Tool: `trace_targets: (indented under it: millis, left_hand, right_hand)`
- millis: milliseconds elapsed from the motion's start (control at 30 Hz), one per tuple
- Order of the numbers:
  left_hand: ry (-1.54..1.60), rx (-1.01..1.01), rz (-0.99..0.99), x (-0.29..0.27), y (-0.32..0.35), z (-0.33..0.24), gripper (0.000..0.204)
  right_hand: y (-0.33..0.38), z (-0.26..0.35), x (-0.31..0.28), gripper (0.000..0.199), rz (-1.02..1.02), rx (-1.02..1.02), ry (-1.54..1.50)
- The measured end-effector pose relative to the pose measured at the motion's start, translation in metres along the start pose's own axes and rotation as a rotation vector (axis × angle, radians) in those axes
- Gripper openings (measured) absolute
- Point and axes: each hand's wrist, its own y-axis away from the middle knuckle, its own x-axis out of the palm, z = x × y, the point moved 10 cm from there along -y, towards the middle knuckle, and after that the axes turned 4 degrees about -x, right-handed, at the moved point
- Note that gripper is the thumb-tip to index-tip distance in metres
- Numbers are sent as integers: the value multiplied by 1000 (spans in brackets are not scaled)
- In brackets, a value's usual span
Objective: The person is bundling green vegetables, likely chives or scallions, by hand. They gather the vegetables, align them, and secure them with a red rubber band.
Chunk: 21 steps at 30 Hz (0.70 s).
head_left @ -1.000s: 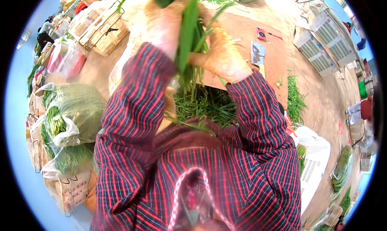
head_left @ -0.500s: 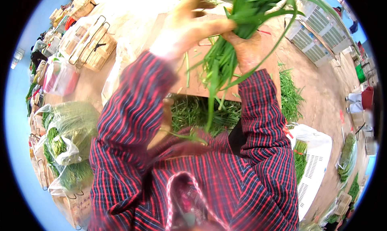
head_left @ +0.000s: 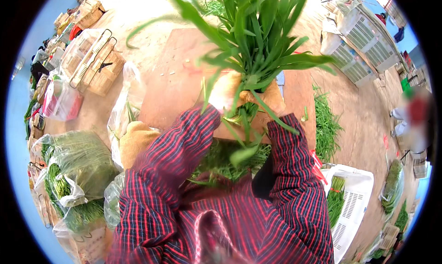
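A bunch of long flat-leaved greens [head_left: 258, 38] stands nearly upright in front of me, leaves fanning upward and cut stalks at the bottom. My left hand [head_left: 224, 92] is wrapped around its lower part from the left. On the other side my right hand [head_left: 270, 99] grips the same bunch. Leaves cover part of the fingers. Several leaves droop over my wrists and below the hands. Behind and under the hands lies a brown board [head_left: 170, 75] with small scraps on it. More loose greens [head_left: 225, 158] lie below the board's near edge.
At right stand a white crate [head_left: 367, 181] with tied bundles [head_left: 336, 195] and red ties [head_left: 317, 166]. Loose greens [head_left: 326, 130] cover the floor beside the board. Bagged greens [head_left: 76, 158] sit at left. Stacked crates [head_left: 368, 36] stand far right.
The bunch has come lower and turned from leaning up-right to nearly upright. Both hands have moved nearer to me; the left has closed from spread fingers onto the bunch.
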Motion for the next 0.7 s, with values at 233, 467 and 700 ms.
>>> trace_targets:
  millis: [233, 467, 700]
  left_hand:
    - [-2054, 488, 43, 74, 13, -28, 40]
    - [-1319, 592, -6, 88, 78, -89, 73]
    - [-948, 475, -421, -16, 204, -98, 54]
  right_hand:
    - [5, -29, -28, 42, -403, 76, -279]
    - [29, 13, -111, 24, -683, 90, -725]
    - [125, -3, -176, 35, -752, 51, -728]
